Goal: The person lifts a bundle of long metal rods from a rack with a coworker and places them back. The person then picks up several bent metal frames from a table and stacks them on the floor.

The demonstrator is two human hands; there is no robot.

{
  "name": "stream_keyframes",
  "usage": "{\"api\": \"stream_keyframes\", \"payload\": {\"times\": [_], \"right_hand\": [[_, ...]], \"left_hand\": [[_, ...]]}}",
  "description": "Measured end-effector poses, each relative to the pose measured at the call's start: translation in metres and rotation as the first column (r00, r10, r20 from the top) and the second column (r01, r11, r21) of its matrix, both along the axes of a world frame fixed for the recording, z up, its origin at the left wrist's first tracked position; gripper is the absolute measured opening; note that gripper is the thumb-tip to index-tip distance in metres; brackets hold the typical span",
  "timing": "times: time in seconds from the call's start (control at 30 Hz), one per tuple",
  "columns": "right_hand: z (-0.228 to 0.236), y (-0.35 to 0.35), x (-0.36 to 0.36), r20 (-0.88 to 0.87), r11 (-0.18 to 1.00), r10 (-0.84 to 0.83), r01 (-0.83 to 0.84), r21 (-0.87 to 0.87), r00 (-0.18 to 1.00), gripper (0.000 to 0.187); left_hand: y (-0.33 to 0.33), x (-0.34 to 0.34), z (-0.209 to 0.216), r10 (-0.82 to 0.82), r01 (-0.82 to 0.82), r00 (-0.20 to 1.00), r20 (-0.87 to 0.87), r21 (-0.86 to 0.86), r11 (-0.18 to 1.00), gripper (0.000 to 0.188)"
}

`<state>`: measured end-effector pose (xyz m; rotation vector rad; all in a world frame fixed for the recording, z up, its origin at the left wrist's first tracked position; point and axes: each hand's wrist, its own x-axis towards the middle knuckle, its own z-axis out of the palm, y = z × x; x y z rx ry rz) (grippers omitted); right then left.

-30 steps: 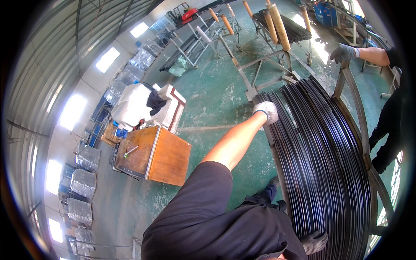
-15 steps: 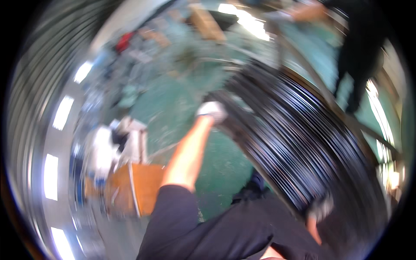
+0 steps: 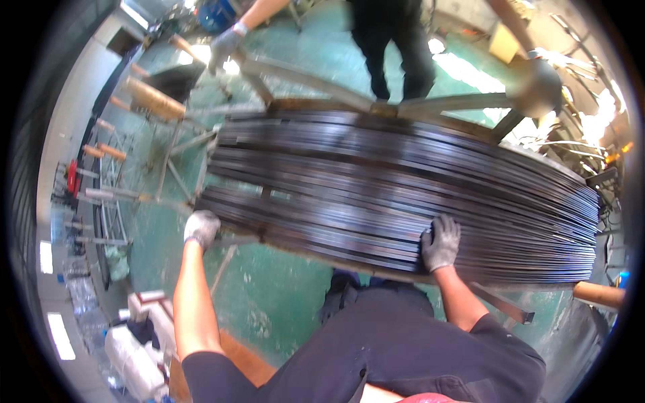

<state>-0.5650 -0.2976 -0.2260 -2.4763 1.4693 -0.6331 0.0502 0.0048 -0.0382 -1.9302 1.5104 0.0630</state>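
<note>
Head view: our right hand (image 3: 441,243) lay spread over metal strips (image 3: 349,195), seemingly steadying them; our left hand (image 3: 202,228) curled at their left end, grip unclear.

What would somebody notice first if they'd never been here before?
A wide bed of long, dark, shiny bars across the middle. The wearer's gloved left hand is at the bars' left end, and the gloved right hand rests on their near side. Beyond them stands a co-worker in black.
</note>
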Motion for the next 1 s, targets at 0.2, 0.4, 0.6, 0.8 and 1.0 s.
{"api": "stream_keyframes", "payload": {"times": [0.2, 0.4, 0.6, 0.8, 1.0], "right_hand": [[-0.001, -0.002, 0.004, 0.017, 1.0, -0.021, 0.021, -0.008, 1.0, 0.043], [0.001, -0.002, -0.001, 0.122, 0.992, -0.113, 0.105, 0.07, 0.986, 0.06], [0.078, -0.011, 0.0, 0.424, 0.916, -0.382, 0.273, 0.295, 0.821, 0.076], [0.174, -0.026, -0.009, 0.648, 0.849, -0.511, 0.449, 0.278, 0.565, 0.067], [0.331, 0.029, 0.174, 0.199, 0.811, 0.577, -0.527, -0.255, 0.792, 0.069]], "left_hand": [[0.002, -0.009, -0.011, 0.546, -0.782, 0.597, -0.588, -0.272, 0.561, 0.022], [-0.004, -0.008, -0.014, 0.528, -0.742, 0.655, -0.54, -0.328, 0.585, 0.024], [0.009, -0.024, -0.006, 0.356, -0.896, 0.438, -0.825, -0.37, 0.245, 0.029], [0.001, -0.061, 0.026, 0.309, -0.812, 0.566, -0.764, -0.452, 0.371, 0.028], [-0.003, -0.068, 0.033, 0.372, -0.62, 0.762, -0.529, -0.432, 0.656, 0.03]]}}
